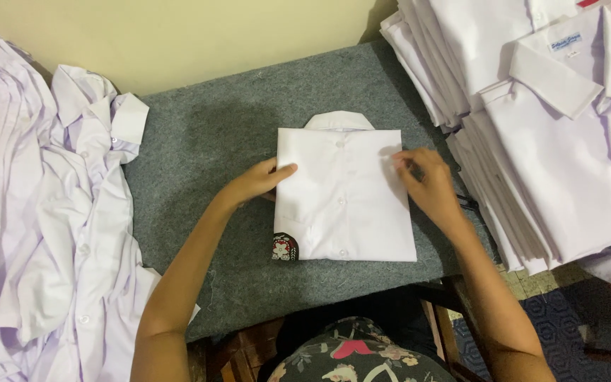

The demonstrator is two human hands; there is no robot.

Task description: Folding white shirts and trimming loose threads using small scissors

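A folded white buttoned shirt (344,198) lies front up on the grey felt table top (206,141), collar toward the wall. A dark embroidered badge (285,247) sticks out at its lower left corner. My left hand (256,182) rests on the shirt's left edge, thumb on top and fingers tucked under. My right hand (426,180) presses on the shirt's right edge with its fingertips curled on the cloth.
A heap of unfolded white shirts (44,212) covers the left side. Stacks of folded white shirts (567,120) fill the right, overhanging the table. A cream wall (178,35) stands behind. A chair frame and patterned floor show at the bottom right.
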